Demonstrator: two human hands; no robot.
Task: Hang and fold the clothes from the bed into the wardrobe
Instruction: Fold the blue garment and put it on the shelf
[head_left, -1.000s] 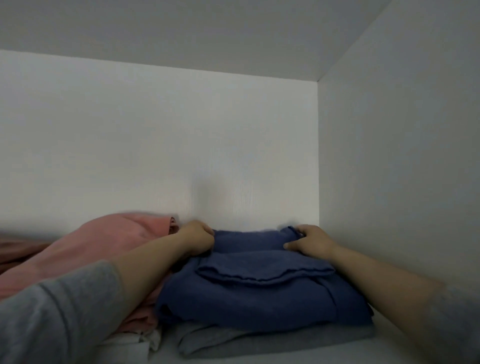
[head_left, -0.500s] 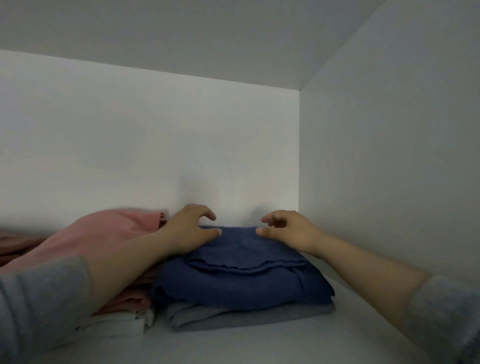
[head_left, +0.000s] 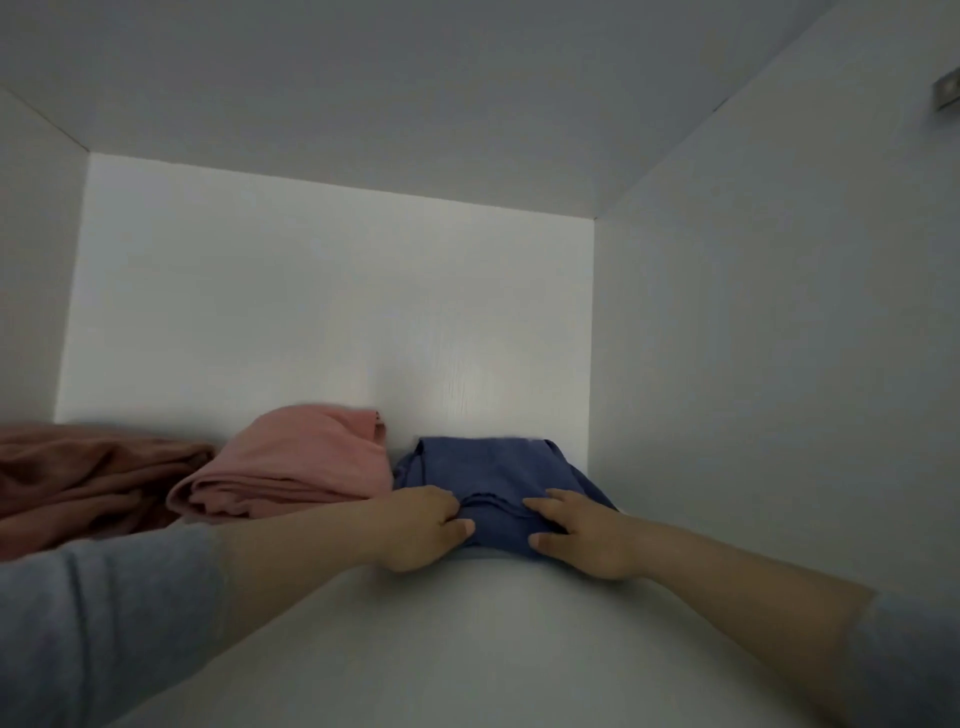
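Grips the front edge of the folded blue garment (head_left: 488, 467) at lower centre of the frame with both hands: left hand (head_left: 421, 530) with fingers curled over the top and thumb along the front, right hand (head_left: 582, 535) with fingers laid on top and thumb underneath, close together yet not touching. Sits deep on the wardrobe shelf (head_left: 467, 649), rear edge close to the back wall (head_left: 332, 312), contact unclear, left edge against a folded pink garment (head_left: 291, 467), right edge near the side wall (head_left: 779, 364). Further left, a crumpled darker rose cloth (head_left: 78, 467). Bare shelf across the lower frame in front of the hands; open height above the clothes up to the top panel (head_left: 415, 104). Grey sleeve (head_left: 104, 623) at the lower left corner
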